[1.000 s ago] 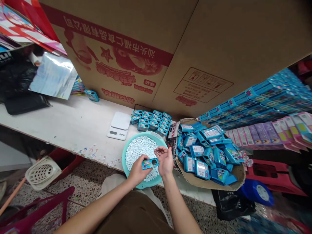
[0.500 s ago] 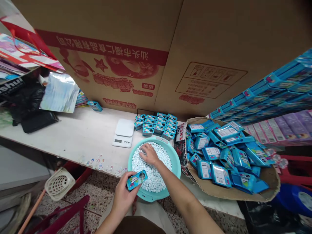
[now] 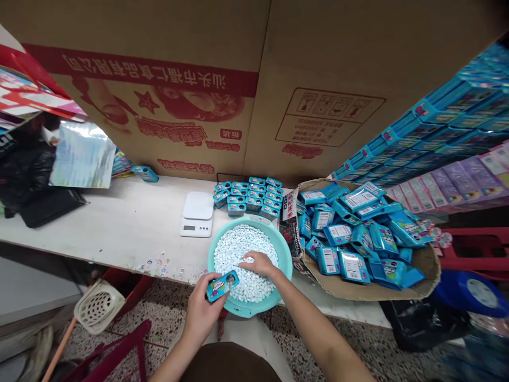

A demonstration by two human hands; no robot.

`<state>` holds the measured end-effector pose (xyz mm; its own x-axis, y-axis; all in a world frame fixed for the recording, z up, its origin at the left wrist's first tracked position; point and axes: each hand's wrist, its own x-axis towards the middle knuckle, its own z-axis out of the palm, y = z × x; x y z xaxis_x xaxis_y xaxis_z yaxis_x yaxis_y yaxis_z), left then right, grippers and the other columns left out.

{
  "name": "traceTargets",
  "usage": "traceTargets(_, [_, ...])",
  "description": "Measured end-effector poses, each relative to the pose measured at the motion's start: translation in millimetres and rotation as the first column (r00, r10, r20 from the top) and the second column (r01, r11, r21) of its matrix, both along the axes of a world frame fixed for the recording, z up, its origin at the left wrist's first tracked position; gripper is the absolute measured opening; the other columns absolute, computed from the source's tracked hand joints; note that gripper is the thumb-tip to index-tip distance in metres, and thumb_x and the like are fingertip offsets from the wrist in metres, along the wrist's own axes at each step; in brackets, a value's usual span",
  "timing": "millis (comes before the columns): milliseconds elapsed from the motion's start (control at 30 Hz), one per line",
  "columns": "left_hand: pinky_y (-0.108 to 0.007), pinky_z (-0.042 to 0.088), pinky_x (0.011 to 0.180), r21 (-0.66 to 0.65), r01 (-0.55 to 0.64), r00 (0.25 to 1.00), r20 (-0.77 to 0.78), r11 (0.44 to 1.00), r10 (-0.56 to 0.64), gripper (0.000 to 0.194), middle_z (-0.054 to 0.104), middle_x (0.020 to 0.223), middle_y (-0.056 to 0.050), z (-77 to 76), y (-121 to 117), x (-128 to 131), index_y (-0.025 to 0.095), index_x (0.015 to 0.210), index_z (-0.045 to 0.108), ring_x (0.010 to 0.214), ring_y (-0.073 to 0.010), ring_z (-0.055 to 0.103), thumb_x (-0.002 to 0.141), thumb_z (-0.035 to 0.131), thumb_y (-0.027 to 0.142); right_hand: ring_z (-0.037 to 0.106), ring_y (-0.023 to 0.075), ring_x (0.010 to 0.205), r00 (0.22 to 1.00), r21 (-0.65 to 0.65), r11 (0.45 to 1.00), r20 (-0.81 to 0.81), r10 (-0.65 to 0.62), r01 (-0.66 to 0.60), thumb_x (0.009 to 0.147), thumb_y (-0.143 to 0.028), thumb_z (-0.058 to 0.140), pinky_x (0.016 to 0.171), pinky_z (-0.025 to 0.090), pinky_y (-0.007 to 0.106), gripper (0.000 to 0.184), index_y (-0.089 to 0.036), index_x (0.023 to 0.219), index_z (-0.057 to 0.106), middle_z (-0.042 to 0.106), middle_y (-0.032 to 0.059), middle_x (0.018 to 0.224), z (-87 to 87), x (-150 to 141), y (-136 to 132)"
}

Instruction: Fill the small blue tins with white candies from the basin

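A blue candy tin [image 3: 221, 285] with a round window in its top is held by my left hand [image 3: 202, 307], tilted over the near left rim of a mint-green basin [image 3: 283, 254]. Small white candies [image 3: 234, 249] fill the basin. My right hand [image 3: 260, 263] reaches in from the right, its fingers apart and their tips touching the candies; I see nothing held between them. Just behind the basin, several similar tins [image 3: 254, 194] stand in rows. A white digital scale [image 3: 198, 212] sits to the left of them.
To the right, a cut-down cardboard box [image 3: 358, 292] holds many blue packs. Blue packs [image 3: 429, 132] are stacked behind it. A large carton [image 3: 167, 116] walls off the back of the white table [image 3: 119, 228]. A lone blue tin [image 3: 145, 173] lies at the back left.
My right hand has moved right and nearer across the candies. My left hand still holds the tin in about the same place. The head view has shifted slightly.
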<state>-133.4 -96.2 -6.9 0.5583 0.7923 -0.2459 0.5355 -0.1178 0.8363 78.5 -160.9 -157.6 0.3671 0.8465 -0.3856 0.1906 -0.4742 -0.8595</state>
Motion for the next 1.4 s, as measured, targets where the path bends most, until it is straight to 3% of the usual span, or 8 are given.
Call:
traceTargets(133, [-0.033, 0.050, 0.079, 0.045, 0.009, 1.000, -0.010, 0.999, -0.008, 0.027, 0.064, 0.097, -0.004, -1.9, 2.5, 6.5, 0.022, 0.098, 0.055, 0.089, -0.0216, 0.062, 0.073, 0.063, 0.028, 0.058, 0.0182, 0.071, 0.866, -0.032, 0.956, -0.415, -0.278, 0.292, 0.054, -0.049, 0.074, 0.071, 0.044, 0.029, 0.030, -0.020, 0.058, 0.064, 0.064, -0.0022, 0.063, 6.7, -8.2, 1.6])
traceTargets(267, [-0.035, 0.050, 0.080, 0.084, 0.021, 1.000, 0.010, 0.996, -0.022, 0.028, 0.065, 0.098, -0.005, -2.2, 2.7, 16.7, 0.021, 0.098, 0.056, 0.091, -0.0223, 0.062, 0.071, 0.064, 0.027, 0.051, 0.0126, 0.051, 0.732, -0.083, 0.920, -0.580, -0.357, 0.383, 0.066, -0.054, 0.061, 0.053, 0.043, 0.025, 0.037, -0.018, 0.059, 0.057, 0.059, -0.0030, 0.056, 15.7, -11.4, 4.0])
traceTargets(433, [-0.035, 0.048, 0.084, 0.116, 0.064, 0.997, 0.023, 0.991, -0.067, 0.028, 0.064, 0.099, -0.005, -3.0, -0.4, 26.3, 0.022, 0.098, 0.056, 0.095, -0.0222, 0.061, 0.071, 0.064, 0.023, 0.042, 0.0094, 0.039, 0.522, -0.133, 0.854, -0.741, -0.423, 0.504, 0.069, -0.057, 0.055, 0.035, 0.028, 0.019, 0.037, -0.021, 0.064, 0.047, 0.054, -0.0032, 0.055, 37.0, -5.9, 1.8])
traceTargets(567, [-0.034, 0.048, 0.083, 0.154, 0.135, 0.990, 0.005, 0.979, -0.138, 0.029, 0.063, 0.101, -0.004, -8.3, -3.6, 30.6, 0.023, 0.099, 0.057, 0.097, -0.0228, 0.060, 0.071, 0.061, 0.019, 0.043, 0.0088, 0.041, 0.273, -0.145, 0.685, -0.843, -0.463, 0.714, 0.069, -0.047, 0.057, 0.036, 0.029, 0.019, 0.030, -0.022, 0.064, 0.043, 0.050, -0.0047, 0.055, 74.4, -3.3, -2.6])
traceTargets(633, [-0.035, 0.048, 0.083, 0.171, 0.161, 0.986, 0.007, 0.972, -0.165, 0.031, 0.063, 0.102, -0.005, -11.2, -6.2, 33.9, 0.023, 0.101, 0.057, 0.099, -0.0233, 0.059, 0.071, 0.059, 0.016, 0.045, 0.0089, 0.043, 0.212, -0.133, 0.616, -0.865, -0.455, 0.776, 0.071, -0.044, 0.056, 0.037, 0.032, 0.019, 0.026, -0.022, 0.064, 0.043, 0.050, -0.0048, 0.056, 96.1, -4.4, -5.8])
traceTargets(900, [-0.037, 0.048, 0.085, 0.150, 0.217, 0.972, 0.059, 0.965, -0.228, 0.034, 0.064, 0.102, -0.004, -8.5, -22.1, 52.1, 0.023, 0.101, 0.059, 0.099, -0.0229, 0.060, 0.068, 0.060, 0.011, 0.047, 0.0125, 0.048, 0.334, 0.029, 0.524, -0.801, -0.497, 0.851, 0.076, -0.048, 0.049, 0.047, 0.042, 0.028, 0.029, -0.024, 0.064, 0.040, 0.048, -0.0038, 0.057, 150.8, -21.3, -16.6])
traceTargets(1167, [-0.038, 0.048, 0.090, 0.061, 0.111, 0.991, 0.070, 0.992, -0.115, 0.038, 0.067, 0.105, -0.004, -6.4, -30.2, 59.7, 0.021, 0.098, 0.062, 0.101, -0.0239, 0.061, 0.062, 0.070, 0.014, 0.044, 0.0094, 0.047, 0.344, 0.078, 0.502, -0.817, -0.463, 0.861, 0.075, -0.049, 0.053, 0.047, 0.039, 0.024, 0.035, -0.021, 0.059, 0.040, 0.044, -0.0047, 0.055, 162.0, -26.9, -17.2])
traceTargets(1400, [-0.038, 0.048, 0.089, 0.142, 0.161, 0.979, 0.100, 0.977, -0.176, 0.037, 0.066, 0.104, -0.004, -0.5, -27.9, 61.5, 0.023, 0.098, 0.063, 0.101, -0.0235, 0.061, 0.064, 0.066, 0.009, 0.044, 0.0080, 0.045, 0.276, 0.017, 0.491, -0.844, -0.460, 0.871, 0.072, -0.044, 0.057, 0.043, 0.037, 0.022, 0.029, -0.020, 0.059, 0.046, 0.047, -0.0049, 0.053, 162.6, -25.2, -12.0])
